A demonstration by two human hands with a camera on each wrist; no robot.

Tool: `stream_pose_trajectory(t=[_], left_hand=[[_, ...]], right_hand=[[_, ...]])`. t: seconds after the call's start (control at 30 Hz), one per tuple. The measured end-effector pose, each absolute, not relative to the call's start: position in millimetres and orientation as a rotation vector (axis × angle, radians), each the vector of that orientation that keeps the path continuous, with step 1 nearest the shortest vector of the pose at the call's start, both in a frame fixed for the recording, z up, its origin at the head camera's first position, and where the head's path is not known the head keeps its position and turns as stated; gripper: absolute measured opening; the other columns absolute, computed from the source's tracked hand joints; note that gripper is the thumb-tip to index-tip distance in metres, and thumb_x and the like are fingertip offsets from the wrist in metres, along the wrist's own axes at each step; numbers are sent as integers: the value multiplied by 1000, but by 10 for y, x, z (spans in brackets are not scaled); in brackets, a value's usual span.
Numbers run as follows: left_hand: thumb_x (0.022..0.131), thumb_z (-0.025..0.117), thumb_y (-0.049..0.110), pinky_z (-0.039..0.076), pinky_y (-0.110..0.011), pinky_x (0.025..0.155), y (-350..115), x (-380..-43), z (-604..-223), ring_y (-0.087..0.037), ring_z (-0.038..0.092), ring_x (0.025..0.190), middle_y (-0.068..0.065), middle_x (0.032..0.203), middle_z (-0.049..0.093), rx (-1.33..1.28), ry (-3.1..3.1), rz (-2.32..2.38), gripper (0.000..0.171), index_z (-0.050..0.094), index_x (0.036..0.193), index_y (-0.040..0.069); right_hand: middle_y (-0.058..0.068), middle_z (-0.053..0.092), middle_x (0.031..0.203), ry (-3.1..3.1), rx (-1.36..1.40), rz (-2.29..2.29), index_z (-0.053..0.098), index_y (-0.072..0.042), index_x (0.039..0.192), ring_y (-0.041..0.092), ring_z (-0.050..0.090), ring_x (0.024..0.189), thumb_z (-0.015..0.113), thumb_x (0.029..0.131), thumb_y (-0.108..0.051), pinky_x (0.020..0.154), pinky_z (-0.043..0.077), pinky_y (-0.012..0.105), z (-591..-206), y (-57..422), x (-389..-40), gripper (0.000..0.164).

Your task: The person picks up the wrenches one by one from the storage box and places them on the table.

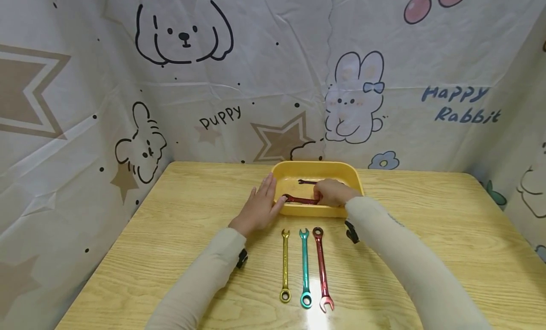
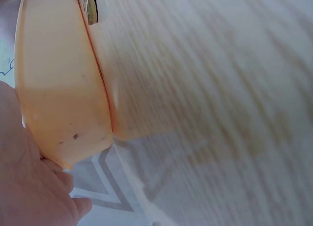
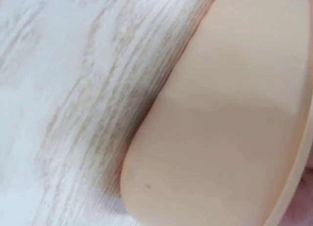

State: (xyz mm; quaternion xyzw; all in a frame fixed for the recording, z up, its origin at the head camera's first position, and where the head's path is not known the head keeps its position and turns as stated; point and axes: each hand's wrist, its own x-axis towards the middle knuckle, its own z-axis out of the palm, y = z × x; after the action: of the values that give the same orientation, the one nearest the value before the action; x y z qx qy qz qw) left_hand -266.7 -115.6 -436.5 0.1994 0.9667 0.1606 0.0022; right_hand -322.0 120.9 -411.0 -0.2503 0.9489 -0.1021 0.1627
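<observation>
A yellow plastic tray (image 1: 315, 211) stands near the back of the table. My left hand (image 1: 258, 209) rests on its left end with straight fingers, the thumb over the rim. In the left wrist view the left hand (image 2: 29, 172) lies against the tray wall (image 2: 63, 79). My right hand (image 1: 334, 192) reaches inside with curled fingers and grips a red combination wrench (image 1: 300, 200), whose left end points at the left thumb. Its right end is hidden by the hand. Behind lies a second dark red wrench (image 1: 306, 182), partly covered by the right hand.
In front of the tray, a gold wrench (image 1: 285, 263), a teal wrench (image 1: 304, 266) and a red wrench (image 1: 322, 268) lie side by side on the wooden table (image 1: 192, 216). A printed cloth (image 1: 273, 74) hangs behind the table.
</observation>
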Motion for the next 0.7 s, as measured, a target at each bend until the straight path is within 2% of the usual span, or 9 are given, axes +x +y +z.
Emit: stream_pose_trajectory(t=[0.27,0.7], left_hand=[[103,22,49,14,-50,117,-1152,-2676,-4385,-29,7,148,-13,161,0,646,3033,481,71,8,153,0],[103,24,49,13,-50,117,-1152,-2681,-4374,-27,6,148,-13,161,1,639,3036,506,71,9,153,0]], right_hand=[[3,59,73,2832,-643,-355,64,-6,77,18,50,69,76,82,-13,67,44,31,-4185,1229,-3211,15],[4,58,71,2909,-638,-595,63,-3,76,19,50,67,75,80,-8,64,43,32,-4200,1279,-3201,14]])
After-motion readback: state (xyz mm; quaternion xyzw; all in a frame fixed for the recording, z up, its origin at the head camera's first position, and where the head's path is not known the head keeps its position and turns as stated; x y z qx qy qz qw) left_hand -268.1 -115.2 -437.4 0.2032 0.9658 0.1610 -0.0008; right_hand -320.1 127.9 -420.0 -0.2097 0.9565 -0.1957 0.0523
